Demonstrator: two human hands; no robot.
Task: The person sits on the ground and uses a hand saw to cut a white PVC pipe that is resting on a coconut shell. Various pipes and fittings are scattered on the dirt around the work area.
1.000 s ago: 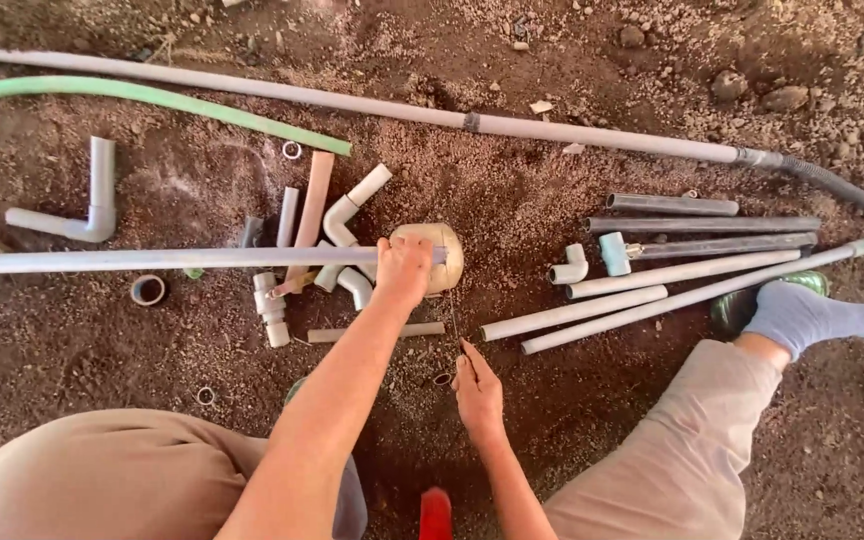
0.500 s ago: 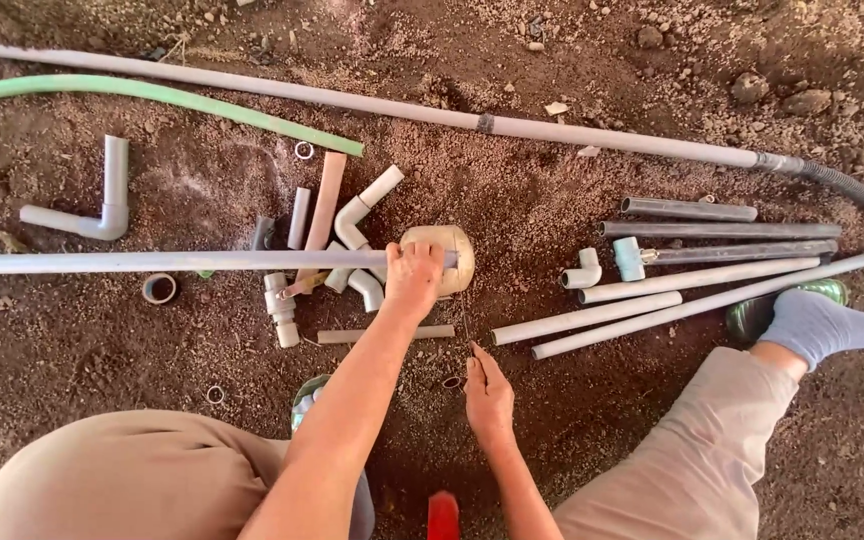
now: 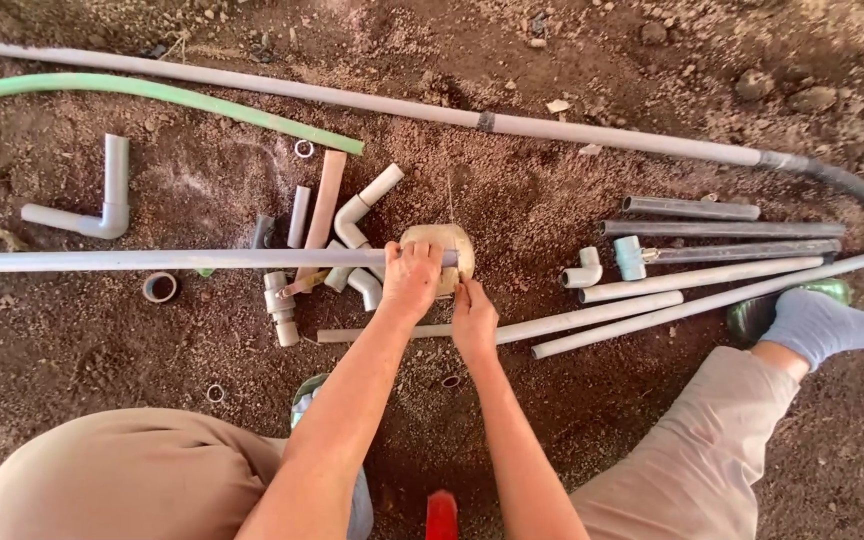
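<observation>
My right hand (image 3: 472, 318) has come up from the dirt and is now meeting my left hand (image 3: 410, 278) at the end of the long grey pipe (image 3: 152, 260), so both are working on one spot. My left grip is pressing closed over the pipe end; my right fingers are pinching beside it, at the round tan roll (image 3: 442, 250) lying under the pipe on the ground (image 3: 512, 190). A short ring (image 3: 159, 288) is lying empty nearby.

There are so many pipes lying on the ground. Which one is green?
The long, slightly curved pipe at upper left, lying just below the longest grey pipe. It alone is green along its whole length; the others are grey or whitish.
</observation>
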